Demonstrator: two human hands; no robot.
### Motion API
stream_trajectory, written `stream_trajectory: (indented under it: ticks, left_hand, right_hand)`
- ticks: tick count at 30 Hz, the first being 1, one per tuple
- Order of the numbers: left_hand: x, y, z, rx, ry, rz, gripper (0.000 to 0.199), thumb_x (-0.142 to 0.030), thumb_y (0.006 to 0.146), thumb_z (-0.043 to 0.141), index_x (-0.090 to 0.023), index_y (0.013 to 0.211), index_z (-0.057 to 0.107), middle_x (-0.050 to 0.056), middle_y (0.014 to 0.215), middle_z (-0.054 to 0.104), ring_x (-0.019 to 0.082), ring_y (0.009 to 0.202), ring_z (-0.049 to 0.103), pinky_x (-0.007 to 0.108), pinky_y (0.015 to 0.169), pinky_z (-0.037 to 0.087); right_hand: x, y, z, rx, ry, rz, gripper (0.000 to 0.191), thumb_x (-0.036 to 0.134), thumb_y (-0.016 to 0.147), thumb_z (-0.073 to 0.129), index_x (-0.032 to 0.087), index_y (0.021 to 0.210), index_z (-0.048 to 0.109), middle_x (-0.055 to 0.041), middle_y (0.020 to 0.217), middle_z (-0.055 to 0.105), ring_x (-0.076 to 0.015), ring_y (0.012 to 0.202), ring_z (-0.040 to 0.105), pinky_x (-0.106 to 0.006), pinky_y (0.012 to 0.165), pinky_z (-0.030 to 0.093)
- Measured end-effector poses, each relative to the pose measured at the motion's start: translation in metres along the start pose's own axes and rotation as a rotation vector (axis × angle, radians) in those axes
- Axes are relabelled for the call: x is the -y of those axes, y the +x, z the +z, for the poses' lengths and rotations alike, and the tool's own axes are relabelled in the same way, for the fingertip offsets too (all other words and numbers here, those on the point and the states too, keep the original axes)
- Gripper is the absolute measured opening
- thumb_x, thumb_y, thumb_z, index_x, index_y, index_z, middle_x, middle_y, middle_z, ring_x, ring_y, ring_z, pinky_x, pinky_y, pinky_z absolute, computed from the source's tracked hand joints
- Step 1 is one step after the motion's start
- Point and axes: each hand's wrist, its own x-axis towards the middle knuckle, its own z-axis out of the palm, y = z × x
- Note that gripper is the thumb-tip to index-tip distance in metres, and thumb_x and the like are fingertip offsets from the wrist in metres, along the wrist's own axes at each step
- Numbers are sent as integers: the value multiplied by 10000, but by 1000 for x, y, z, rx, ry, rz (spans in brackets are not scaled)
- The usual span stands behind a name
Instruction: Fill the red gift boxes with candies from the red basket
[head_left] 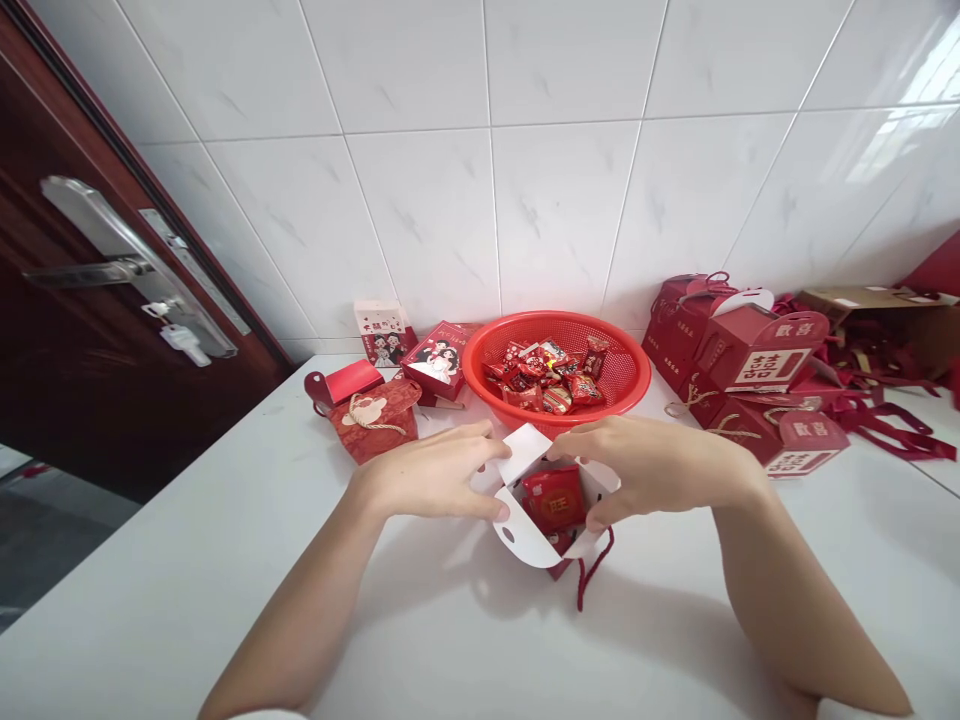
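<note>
An opened small box (529, 535) with white inner flaps and a dark red cord (592, 572) stands on the white table in front of me. Inside it lies a red packet (556, 500) with a gold character. My left hand (442, 470) is at the box's left side, its thumb and fingers on the flaps. On the right side, my right hand (645, 470) touches the flaps with bent fingers. Just behind the box is a red plastic basket (480, 375) holding several red-wrapped sweets (551, 370).
Left of the basket are decorated boxes (435, 362) and a red pouch-like box (375, 418). Stacked red gift boxes (761, 360), ribbons (892, 425) and a cardboard box (874, 300) are at the right. A tiled wall (420, 200) stands behind; a dark door (67, 330) is at left.
</note>
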Motion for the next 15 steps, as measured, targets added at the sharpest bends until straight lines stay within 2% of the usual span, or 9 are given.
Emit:
stream_trajectory:
  ticks: [4, 8, 12, 15]
  left_hand:
    - [-2, -4, 1, -22, -4, -18, 539, -594, 824, 611, -229, 1216, 672, 64, 1212, 603, 241, 982, 627, 267, 723, 439]
    - [-5, -6, 1, -82, -34, 47, 520, -614, 838, 609, -240, 1191, 692, 59, 1205, 601, 253, 1051, 610, 275, 779, 448]
    - [-9, -4, 1, -123, -87, 238, 394, -541, 868, 636, -254, 1126, 718, 50, 1227, 601, 240, 1073, 611, 283, 848, 453]
    - [-11, 1, 6, -87, -113, 394, 365, -484, 850, 695, -245, 1126, 707, 49, 1226, 626, 228, 1039, 627, 279, 842, 458]
  right_hand:
    - [-7, -11, -7, 9, 78, 32, 418, 393, 703, 798, 250, 1085, 706, -35, 937, 712, -217, 803, 634, -264, 590, 413]
    - [-10, -8, -8, -37, -31, 160, 401, 340, 708, 792, 233, 1078, 680, -52, 953, 694, -228, 819, 623, -267, 573, 397]
    - [-4, 1, -5, -28, -251, 339, 421, 250, 715, 762, 209, 1108, 619, -33, 808, 637, -233, 776, 604, -277, 564, 349]
    - [-1, 7, -2, 56, -337, 405, 273, 292, 751, 729, 195, 976, 607, -29, 764, 607, -231, 755, 605, -282, 557, 328]
